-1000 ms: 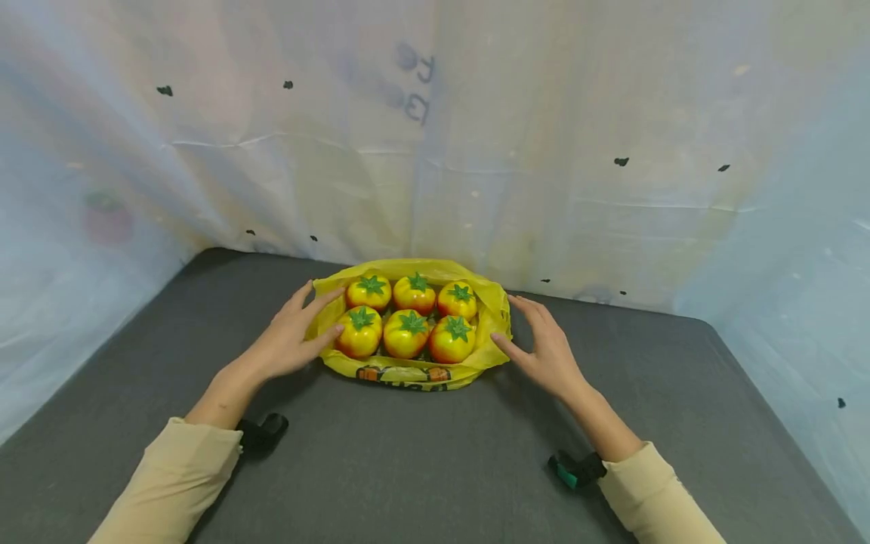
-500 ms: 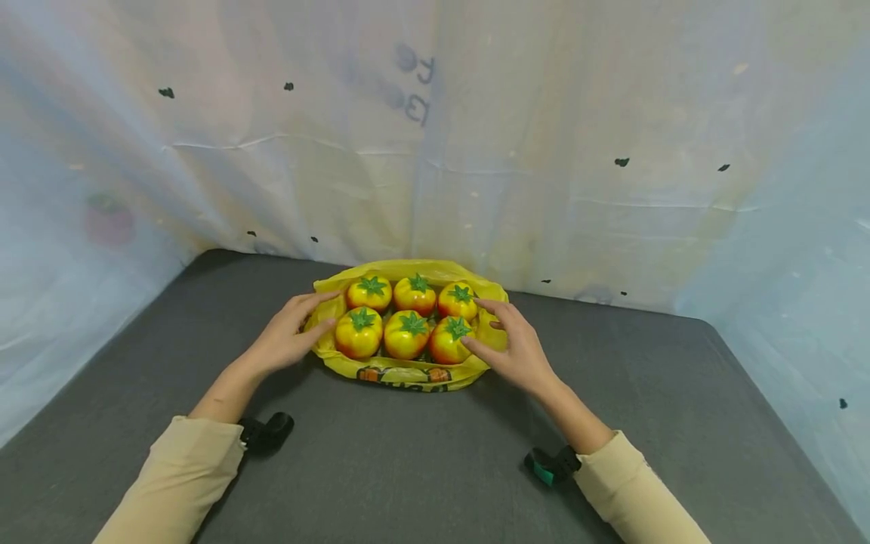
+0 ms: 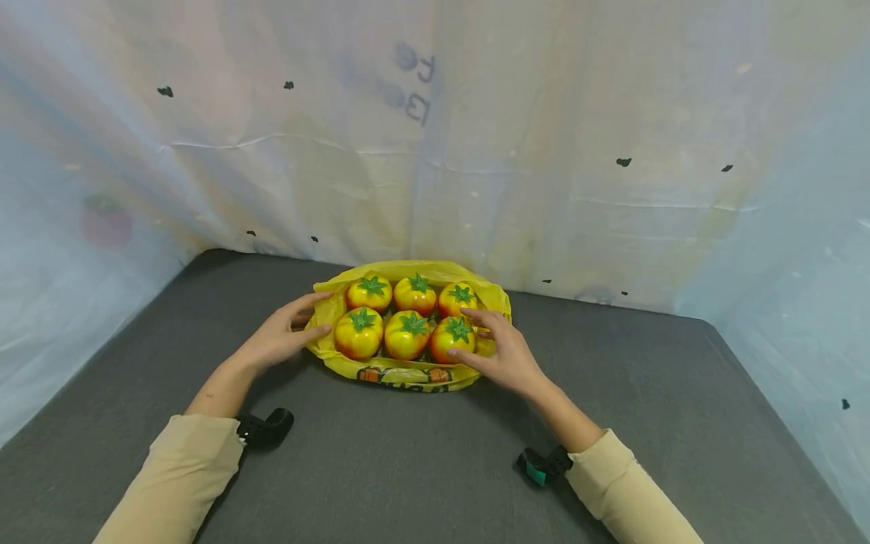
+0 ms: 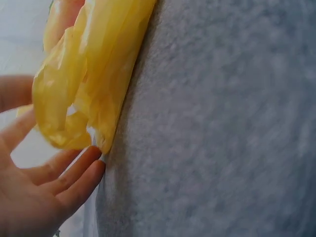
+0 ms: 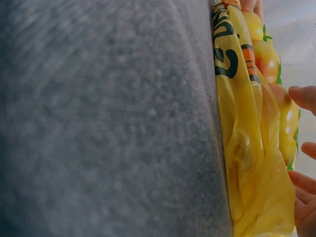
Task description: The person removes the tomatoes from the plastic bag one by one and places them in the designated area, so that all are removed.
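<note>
Several yellow-and-red tomatoes (image 3: 405, 335) with green star-shaped tops sit in two rows inside a yellow plastic bag (image 3: 401, 375), its mouth spread wide. At the bag's left end is my left hand (image 3: 282, 330); the left wrist view shows its fingers spread around a loose fold of the bag (image 4: 98, 79), fingertips touching or very near it. My right hand (image 3: 506, 355) reaches over the right end, thumb and fingers apart about the front right tomato (image 3: 446, 341). Whether they touch that tomato cannot be told. In the right wrist view the thumb (image 5: 303, 96) lies close beside a tomato.
The bag rests on a dark grey table (image 3: 408, 461) near its back edge. A pale hanging sheet (image 3: 476, 151) with dark spots rises behind and along both sides. Black straps with camera mounts (image 3: 268, 429) are on both wrists.
My right hand has moved left from the bag's right rim to over the front right tomato. The left hand has drawn slightly back to the left. The tomatoes stay in place.
</note>
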`<action>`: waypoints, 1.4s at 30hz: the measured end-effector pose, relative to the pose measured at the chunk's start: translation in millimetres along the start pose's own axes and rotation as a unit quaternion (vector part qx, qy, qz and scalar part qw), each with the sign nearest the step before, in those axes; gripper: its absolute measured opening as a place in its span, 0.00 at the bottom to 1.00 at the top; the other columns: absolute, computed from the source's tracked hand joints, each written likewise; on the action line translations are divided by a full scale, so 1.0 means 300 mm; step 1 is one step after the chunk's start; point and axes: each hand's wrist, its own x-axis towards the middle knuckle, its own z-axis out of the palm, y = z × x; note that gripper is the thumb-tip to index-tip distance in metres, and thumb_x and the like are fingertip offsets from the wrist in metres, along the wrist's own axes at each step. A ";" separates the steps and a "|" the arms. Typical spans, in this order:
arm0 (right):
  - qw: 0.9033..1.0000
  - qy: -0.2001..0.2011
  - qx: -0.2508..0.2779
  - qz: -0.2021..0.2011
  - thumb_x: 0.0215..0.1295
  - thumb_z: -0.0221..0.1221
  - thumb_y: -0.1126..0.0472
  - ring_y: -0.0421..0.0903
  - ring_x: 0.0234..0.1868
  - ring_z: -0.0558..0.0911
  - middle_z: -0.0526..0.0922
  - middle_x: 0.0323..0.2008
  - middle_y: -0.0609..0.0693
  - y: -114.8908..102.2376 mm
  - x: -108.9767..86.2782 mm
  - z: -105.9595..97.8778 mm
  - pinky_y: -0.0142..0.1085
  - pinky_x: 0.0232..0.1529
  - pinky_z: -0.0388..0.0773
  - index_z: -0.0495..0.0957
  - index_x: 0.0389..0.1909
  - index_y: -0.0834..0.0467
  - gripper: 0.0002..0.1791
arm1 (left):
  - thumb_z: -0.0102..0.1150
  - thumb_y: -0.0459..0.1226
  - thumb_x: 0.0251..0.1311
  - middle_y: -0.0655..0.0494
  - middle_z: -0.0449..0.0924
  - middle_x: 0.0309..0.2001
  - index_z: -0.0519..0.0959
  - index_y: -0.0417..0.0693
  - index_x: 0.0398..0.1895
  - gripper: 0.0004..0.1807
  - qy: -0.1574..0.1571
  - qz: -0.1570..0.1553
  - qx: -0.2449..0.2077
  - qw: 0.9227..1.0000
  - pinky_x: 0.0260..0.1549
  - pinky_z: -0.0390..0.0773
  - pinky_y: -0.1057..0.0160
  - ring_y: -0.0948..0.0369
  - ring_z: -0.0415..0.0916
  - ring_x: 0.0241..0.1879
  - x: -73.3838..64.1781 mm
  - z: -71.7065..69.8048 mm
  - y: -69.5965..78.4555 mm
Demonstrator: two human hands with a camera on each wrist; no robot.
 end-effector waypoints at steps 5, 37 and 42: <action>1.000 -0.006 -0.006 0.000 0.56 0.69 0.57 0.55 0.60 0.74 0.73 0.60 0.57 0.000 0.000 0.003 0.47 0.55 0.76 0.69 0.64 0.60 0.35 | 0.56 0.45 0.67 0.36 0.44 0.74 0.50 0.55 0.76 0.39 -0.033 -0.012 -0.019 0.999 0.56 0.63 0.32 0.32 0.48 0.69 0.003 -0.004 0.003; 0.998 0.030 -0.036 0.030 0.56 0.69 0.54 0.53 0.56 0.77 0.76 0.56 0.55 -0.037 0.002 -0.096 0.47 0.54 0.77 0.72 0.63 0.57 0.33 | 0.57 0.43 0.66 0.36 0.33 0.76 0.43 0.60 0.77 0.43 -0.076 -0.040 -0.060 0.994 0.61 0.52 0.30 0.33 0.35 0.72 0.004 -0.001 0.012; 0.997 0.050 -0.043 0.035 0.57 0.68 0.54 0.54 0.56 0.76 0.75 0.57 0.56 -0.030 0.006 -0.148 0.48 0.54 0.76 0.71 0.63 0.57 0.32 | 0.56 0.42 0.66 0.36 0.33 0.76 0.42 0.62 0.78 0.43 -0.075 -0.041 -0.059 0.995 0.60 0.53 0.29 0.33 0.36 0.72 0.006 -0.002 0.011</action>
